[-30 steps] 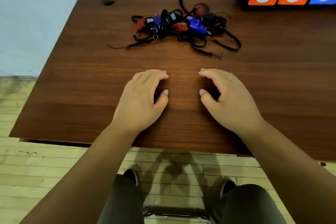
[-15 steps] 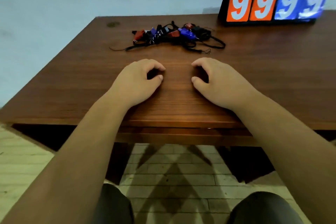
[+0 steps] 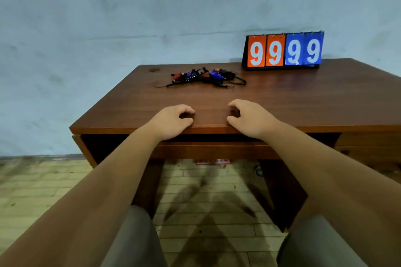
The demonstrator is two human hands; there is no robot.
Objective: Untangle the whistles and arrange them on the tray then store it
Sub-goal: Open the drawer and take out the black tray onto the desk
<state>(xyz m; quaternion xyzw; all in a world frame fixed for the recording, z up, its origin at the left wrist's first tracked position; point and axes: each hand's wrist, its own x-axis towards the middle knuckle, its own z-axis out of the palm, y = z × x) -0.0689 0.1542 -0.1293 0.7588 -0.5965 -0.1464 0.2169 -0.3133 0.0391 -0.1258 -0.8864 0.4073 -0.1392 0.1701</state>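
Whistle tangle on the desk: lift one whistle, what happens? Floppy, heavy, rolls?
Likely floppy: the black lanyards lie in slack loops, so lifting one probably drags the whole whistle tangle. Probably light: small plastic-looking bodies. Unlikely to roll; pushed, it should slide on the smooth desk.

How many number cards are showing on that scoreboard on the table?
4, all on the scoreboard: two orange cards on its left half, two blue cards on its right half. Any cards flipped behind are hidden.
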